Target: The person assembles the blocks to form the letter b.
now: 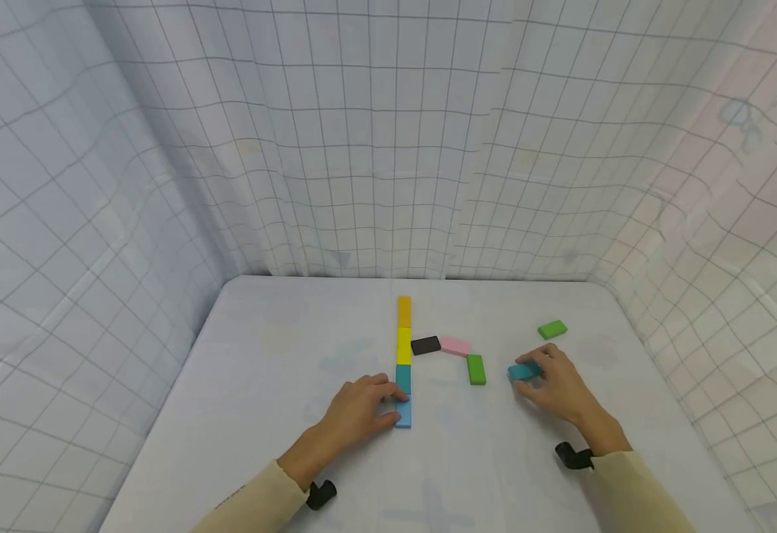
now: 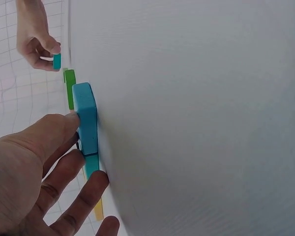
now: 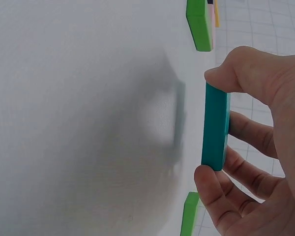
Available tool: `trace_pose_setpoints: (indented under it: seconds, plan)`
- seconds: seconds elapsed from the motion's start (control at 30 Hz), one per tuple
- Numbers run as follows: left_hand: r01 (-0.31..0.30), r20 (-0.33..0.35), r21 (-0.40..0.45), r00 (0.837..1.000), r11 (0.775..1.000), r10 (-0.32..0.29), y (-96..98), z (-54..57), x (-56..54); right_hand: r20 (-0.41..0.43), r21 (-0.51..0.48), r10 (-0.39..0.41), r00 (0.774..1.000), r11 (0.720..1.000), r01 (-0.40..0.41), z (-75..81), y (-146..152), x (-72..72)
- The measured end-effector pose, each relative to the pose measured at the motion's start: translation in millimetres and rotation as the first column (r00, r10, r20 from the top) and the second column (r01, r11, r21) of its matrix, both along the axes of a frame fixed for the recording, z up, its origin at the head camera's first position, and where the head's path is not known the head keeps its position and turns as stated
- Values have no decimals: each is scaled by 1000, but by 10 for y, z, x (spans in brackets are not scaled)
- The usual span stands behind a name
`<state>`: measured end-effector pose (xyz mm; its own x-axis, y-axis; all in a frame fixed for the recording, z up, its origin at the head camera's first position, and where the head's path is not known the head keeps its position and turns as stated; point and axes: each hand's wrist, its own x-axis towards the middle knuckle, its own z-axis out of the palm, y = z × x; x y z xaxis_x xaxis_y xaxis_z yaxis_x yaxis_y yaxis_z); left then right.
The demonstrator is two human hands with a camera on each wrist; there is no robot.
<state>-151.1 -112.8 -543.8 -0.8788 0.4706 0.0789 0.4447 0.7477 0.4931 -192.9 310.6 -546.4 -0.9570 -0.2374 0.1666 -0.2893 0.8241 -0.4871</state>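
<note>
At the near end of a straight column of blocks, my left hand (image 1: 357, 409) rests its thumb and a finger on a light blue block (image 2: 87, 120). Beyond it in the column lie a teal block (image 1: 403, 378), a yellow block (image 1: 404, 346) and an orange block (image 1: 405, 312). My right hand (image 1: 557, 386) pinches a blue-teal block (image 3: 215, 129) between thumb and fingers. A gap with a shadow beneath shows it held off the table in the right wrist view.
From the yellow block, a black block (image 1: 425, 346), a pink block (image 1: 456, 346) and a green block (image 1: 476, 369) branch rightward. Another green block (image 1: 552, 329) lies apart, beyond my right hand. Checked curtains surround the white table (image 1: 262, 318) at the back and sides.
</note>
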Motion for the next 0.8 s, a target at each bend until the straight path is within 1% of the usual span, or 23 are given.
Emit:
trace_pose_setpoints:
  seconds: [0.2,0.47,0.67,0.8]
  plan:
    - [-5,1,-18,1000,1000,5,5,-18,-18,13,-11,8,1000,1000,-8,41,-109,33]
    - [-12,15,-40,1000,999,13,6,-57,-35,-23,0,54,998,999,-54,74,-277,72]
    - [-8,26,-56,1000,998,9,14,-43,-36,-37,-9,82,996,997,-82,76,-391,81]
    - [2,14,-61,1000,998,-1,9,-1,-45,-48,-12,109,993,994,-110,69,-474,83]
